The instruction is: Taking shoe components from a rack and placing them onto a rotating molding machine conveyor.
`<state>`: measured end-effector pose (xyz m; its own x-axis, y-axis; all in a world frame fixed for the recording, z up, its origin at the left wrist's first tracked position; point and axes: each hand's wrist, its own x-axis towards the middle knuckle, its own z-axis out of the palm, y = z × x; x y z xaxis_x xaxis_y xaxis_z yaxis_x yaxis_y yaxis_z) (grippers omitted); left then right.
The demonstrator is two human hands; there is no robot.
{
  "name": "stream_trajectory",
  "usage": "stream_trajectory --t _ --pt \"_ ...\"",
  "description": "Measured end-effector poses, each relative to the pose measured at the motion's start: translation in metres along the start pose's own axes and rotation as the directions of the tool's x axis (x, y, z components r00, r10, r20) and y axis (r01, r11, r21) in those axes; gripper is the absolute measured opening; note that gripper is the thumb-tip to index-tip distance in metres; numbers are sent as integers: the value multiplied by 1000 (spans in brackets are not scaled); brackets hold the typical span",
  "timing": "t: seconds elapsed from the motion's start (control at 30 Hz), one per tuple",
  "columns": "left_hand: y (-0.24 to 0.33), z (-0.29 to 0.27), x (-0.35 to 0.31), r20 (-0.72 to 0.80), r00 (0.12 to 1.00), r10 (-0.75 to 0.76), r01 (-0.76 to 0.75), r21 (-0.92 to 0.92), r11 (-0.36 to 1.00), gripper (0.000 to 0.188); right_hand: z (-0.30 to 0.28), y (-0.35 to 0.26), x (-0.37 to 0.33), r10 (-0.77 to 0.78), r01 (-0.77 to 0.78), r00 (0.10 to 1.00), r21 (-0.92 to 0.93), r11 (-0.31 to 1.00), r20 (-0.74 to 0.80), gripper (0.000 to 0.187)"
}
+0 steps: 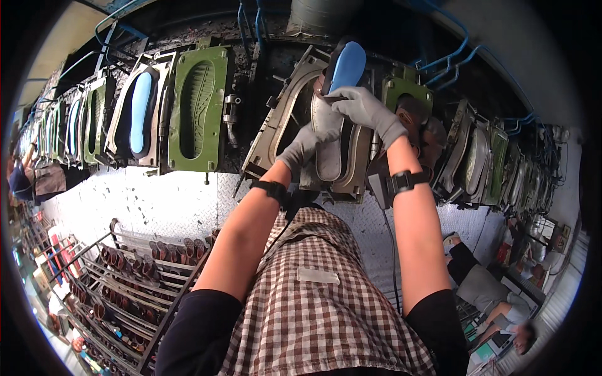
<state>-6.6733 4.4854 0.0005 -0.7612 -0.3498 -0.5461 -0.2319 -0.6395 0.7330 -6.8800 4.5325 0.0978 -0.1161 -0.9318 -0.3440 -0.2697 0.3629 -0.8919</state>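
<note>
Both my hands wear grey gloves over an opened metal shoe mould [359,160] in the machine row. A sole-shaped grey metal last [328,161] lies in its middle. Above it stands a blue shoe sole piece [348,64] with a dark rim, tilted, with a brown strap [319,86] beside its lower end. My right hand [367,111] is closed, its fingertips pinched at the lower edge of the blue piece near the strap; what lies between them is hidden. My left hand [307,145] lies at the last's left edge, fingers bent against it, their tips partly hidden.
A green mould half [219,135] and another mould with a blue sole [140,113] stand left. Brown shoe uppers [433,138] hang close right of my right wrist. Blue pipes [448,62] run overhead. Behind left is a rack [163,272] of brown shoes; other people work both sides.
</note>
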Motion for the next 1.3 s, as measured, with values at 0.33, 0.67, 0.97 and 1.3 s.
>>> stream_trajectory --t 0.33,0.67,0.97,1.3 --pt "-23 11 -43 -151 975 161 -138 153 979 58 48 26 -41 51 -94 973 182 979 227 32" --pt "26 22 -82 -410 909 -67 64 -20 998 78 96 7 -128 -119 54 972 -301 952 -203 36" --pt "32 18 -42 -199 980 -14 -29 -207 978 57 132 42 -96 307 -398 803 -76 914 -512 66" --pt "49 38 16 -193 974 119 -143 -117 983 57 100 53 -66 -63 -122 630 -178 976 -774 57"
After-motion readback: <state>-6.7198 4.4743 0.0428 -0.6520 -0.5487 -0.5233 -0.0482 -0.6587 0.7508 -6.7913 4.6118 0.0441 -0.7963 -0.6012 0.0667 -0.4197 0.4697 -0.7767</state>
